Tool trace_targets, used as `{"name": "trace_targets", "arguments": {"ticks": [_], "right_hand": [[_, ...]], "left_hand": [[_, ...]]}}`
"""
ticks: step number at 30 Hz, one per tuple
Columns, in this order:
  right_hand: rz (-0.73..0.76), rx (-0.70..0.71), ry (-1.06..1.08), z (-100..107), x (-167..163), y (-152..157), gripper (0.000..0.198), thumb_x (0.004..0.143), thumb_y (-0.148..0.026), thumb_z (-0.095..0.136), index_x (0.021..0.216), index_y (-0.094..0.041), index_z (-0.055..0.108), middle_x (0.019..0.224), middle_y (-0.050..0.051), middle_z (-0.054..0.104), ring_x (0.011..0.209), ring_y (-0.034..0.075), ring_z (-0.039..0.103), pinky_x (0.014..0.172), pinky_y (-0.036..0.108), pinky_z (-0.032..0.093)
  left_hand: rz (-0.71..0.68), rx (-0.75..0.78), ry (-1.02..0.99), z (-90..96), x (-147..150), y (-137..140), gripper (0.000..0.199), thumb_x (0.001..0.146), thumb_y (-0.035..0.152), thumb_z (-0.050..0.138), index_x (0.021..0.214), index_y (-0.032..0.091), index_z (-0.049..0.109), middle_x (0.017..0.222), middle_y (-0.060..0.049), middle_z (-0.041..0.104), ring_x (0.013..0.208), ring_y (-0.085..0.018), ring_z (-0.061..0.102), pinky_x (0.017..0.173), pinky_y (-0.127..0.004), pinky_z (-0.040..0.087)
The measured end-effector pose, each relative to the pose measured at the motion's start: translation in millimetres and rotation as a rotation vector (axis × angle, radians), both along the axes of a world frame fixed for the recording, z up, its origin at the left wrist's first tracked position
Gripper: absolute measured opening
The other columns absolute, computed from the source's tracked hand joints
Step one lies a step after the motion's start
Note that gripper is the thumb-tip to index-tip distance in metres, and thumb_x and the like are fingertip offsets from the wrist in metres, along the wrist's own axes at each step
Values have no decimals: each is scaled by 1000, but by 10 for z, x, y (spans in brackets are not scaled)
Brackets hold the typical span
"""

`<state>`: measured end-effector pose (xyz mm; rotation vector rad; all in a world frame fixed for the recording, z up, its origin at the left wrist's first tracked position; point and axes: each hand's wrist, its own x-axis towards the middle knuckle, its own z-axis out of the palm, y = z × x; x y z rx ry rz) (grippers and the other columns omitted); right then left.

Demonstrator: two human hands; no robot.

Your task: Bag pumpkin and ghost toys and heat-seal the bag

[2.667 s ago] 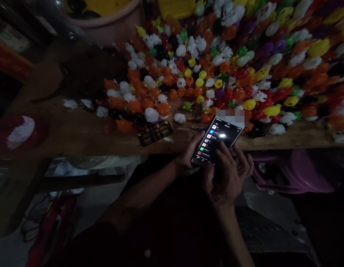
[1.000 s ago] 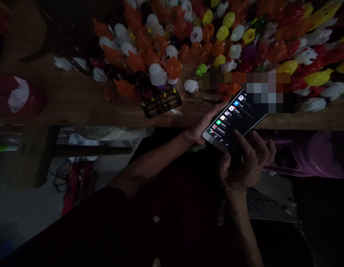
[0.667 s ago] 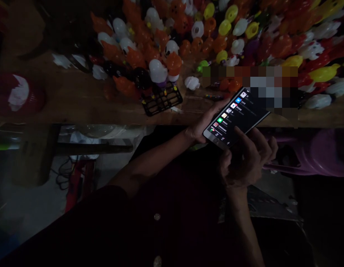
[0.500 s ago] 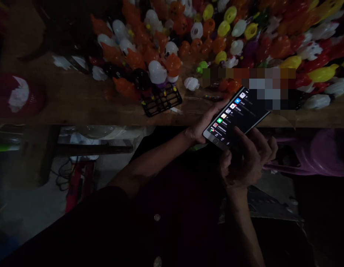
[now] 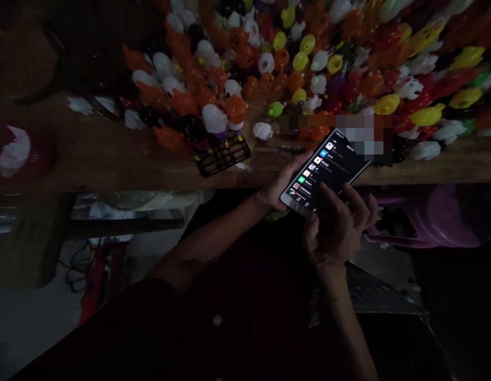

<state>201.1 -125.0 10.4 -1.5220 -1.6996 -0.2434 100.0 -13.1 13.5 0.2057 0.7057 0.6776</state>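
Note:
A smartphone (image 5: 324, 169) with a lit, dark-background list of small coloured icons lies tilted in my left hand (image 5: 279, 188). That hand wraps the phone from its left side and from beneath, so most of its fingers are hidden. Over the lower right of the screen hovers my right hand (image 5: 338, 230), its fingers apart and curved, holding nothing. The index fingertip is at the screen; whether it touches I cannot tell. A blurred patch of squares covers the phone's upper right corner.
Many small plastic figures (image 5: 237, 108) in orange, white, yellow and red crowd the wooden table (image 5: 122, 169). Near its front edge lie a black grid rack (image 5: 225, 156) and a white figure (image 5: 262, 130). A red basket (image 5: 38, 153) stands left, a pink plastic chair (image 5: 436, 217) right.
The whole view has shifted slightly, so the table, phone and hands appear a little further left and lower. My left hand keeps its hold on the phone, and my right hand stays over the screen.

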Motion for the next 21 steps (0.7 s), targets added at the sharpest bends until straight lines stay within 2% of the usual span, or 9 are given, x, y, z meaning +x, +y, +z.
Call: {"name": "trace_targets", "arguments": {"ticks": [2, 9, 15, 21], "right_hand": [[-4, -2, -2, 2, 9, 20, 38, 95, -30, 57, 130, -18, 61, 123, 12, 69, 123, 29, 62, 117, 59, 34], [-23, 23, 15, 23, 70, 34, 40, 94, -28, 57, 133, -21, 58, 125, 10, 70, 129, 31, 60, 118, 58, 33], [3, 17, 53, 46, 53, -25, 41, 93, -25, 57, 133, -21, 58, 125, 10, 71, 129, 30, 59, 119, 59, 31], [-8, 16, 39, 60, 34, -26, 39, 94, -27, 56, 132, -22, 57, 122, 7, 73, 127, 29, 61, 118, 59, 33]], "left_hand": [[-72, 24, -19, 29, 2, 0, 44, 103, 40, 39, 124, 18, 71, 101, -6, 79, 124, -30, 65, 110, -45, 51], [-128, 63, -34, 51, 14, 1, 45, 102, 48, 43, 111, 16, 74, 94, -8, 78, 119, -31, 67, 106, -47, 52], [-161, 44, -33, 67, -6, 13, 55, 106, 45, 32, 106, 9, 73, 91, -10, 76, 122, -32, 64, 109, -47, 47], [-92, 40, -24, 80, -7, 1, 44, 103, 44, 40, 96, 16, 73, 94, -8, 77, 129, -29, 61, 114, -42, 46]]}}
